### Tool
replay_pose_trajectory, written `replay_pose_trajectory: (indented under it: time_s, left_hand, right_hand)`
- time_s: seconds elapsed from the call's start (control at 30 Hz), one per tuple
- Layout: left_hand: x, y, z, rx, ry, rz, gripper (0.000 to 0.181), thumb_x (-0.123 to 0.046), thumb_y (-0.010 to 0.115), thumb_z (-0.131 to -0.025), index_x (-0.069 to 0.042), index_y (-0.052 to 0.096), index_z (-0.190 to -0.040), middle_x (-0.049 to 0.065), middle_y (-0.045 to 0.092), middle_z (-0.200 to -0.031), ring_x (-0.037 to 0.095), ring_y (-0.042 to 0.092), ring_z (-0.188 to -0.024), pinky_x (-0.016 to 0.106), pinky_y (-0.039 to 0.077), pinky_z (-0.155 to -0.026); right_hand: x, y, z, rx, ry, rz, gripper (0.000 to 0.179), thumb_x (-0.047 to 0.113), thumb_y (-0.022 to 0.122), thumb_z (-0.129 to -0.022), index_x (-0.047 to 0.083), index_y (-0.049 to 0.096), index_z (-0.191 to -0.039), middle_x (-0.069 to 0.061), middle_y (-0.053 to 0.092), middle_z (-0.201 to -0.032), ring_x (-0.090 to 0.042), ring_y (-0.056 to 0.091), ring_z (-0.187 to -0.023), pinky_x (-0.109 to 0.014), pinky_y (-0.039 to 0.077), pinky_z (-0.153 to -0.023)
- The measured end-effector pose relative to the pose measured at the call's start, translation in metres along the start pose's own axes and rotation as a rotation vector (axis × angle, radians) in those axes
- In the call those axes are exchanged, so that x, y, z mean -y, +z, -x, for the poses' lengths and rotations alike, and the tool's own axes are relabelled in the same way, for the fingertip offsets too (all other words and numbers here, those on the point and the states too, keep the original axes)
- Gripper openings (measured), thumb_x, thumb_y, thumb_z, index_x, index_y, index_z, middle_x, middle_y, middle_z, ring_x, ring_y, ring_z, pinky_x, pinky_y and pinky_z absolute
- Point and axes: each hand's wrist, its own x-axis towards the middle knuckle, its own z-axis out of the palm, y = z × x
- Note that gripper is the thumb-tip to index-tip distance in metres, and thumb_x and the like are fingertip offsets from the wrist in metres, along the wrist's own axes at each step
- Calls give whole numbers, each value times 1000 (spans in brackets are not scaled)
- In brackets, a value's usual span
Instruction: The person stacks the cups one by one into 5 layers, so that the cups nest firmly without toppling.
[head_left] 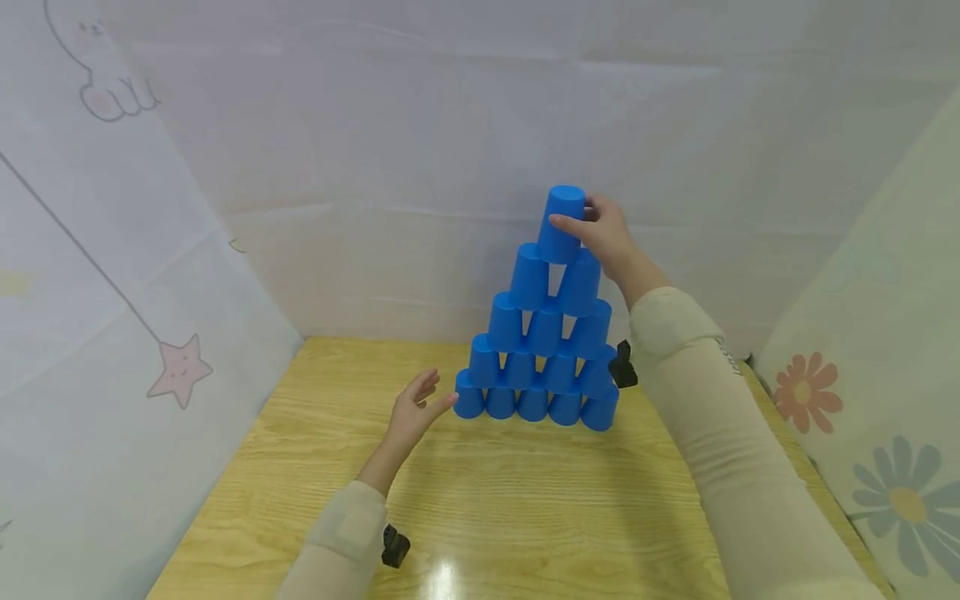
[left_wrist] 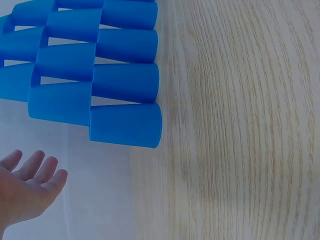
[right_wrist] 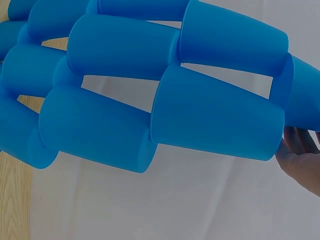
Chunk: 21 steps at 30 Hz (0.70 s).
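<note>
Blue plastic cups [head_left: 532, 403], all upside down, stand stacked as a pyramid of several rows on the wooden table. My right hand [head_left: 606, 235] grips the single top cup [head_left: 562, 221], thumb across its front and fingers behind it. That cup sits over the two cups of the row below, its rim right at their bases. In the right wrist view, the right hand [right_wrist: 302, 155] shows beside the top cup [right_wrist: 305, 92] at the edge. My left hand [head_left: 411, 417] is held near the pyramid's lower left corner with relaxed, spread fingers and holds nothing; the left wrist view shows its fingers [left_wrist: 42, 175] apart from the cups.
The light wooden table [head_left: 300, 475] runs back to a pale cloth wall [head_left: 360, 208] close behind the pyramid. Printed cloth walls flank it, with a star [head_left: 182, 371] on the left and flowers [head_left: 808, 392] on the right. A black wrist camera piece [head_left: 622, 365] overlaps the pyramid's right side.
</note>
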Motion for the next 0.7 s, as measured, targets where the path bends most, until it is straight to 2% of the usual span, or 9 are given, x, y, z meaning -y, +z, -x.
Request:
replay_pose_trajectory:
  time_s: [0.23, 0.37, 0.53, 0.7]
  left_hand:
    - [1, -2, -3, 3, 8, -30, 71, -42, 64, -74, -9, 36, -130, 13, 40, -128, 28, 36, -116, 46, 28, -94]
    - [-1, -4, -6, 5, 25, -52, 71, -42, 64, -74, -9, 36, -130, 14, 39, -128, 28, 37, -116, 46, 28, -94]
    - [-8, -9, -10, 15, 40, -96, 70, -40, 63, -75, -8, 35, -130, 11, 38, -130, 28, 35, -117, 45, 28, -94]
    - [-19, -18, -16, 16, 76, -182, 71, -43, 61, -76, -7, 34, -131, 11, 37, -131, 27, 34, -118, 43, 27, -95]
  right_hand:
    - [1, -4, 4, 11, 7, 10, 83, 50, 61, -72, 12, 25, -135, -8, 31, -135, -28, 30, -120, -49, 27, -93]
    - [-1, -10, 5, 33, -26, 23, 84, 52, 59, -72, 15, 22, -136, -6, 31, -135, -26, 30, -121, -47, 27, -94]
    - [-8, -21, 9, 56, -64, 52, 81, 53, 57, -73, 17, 21, -137, -5, 29, -136, -23, 28, -122, -46, 27, -95]
    - [-15, -34, 20, 64, -99, 100, 81, 52, 56, -75, 18, 17, -138, -5, 23, -139, -24, 22, -125, -48, 25, -95]
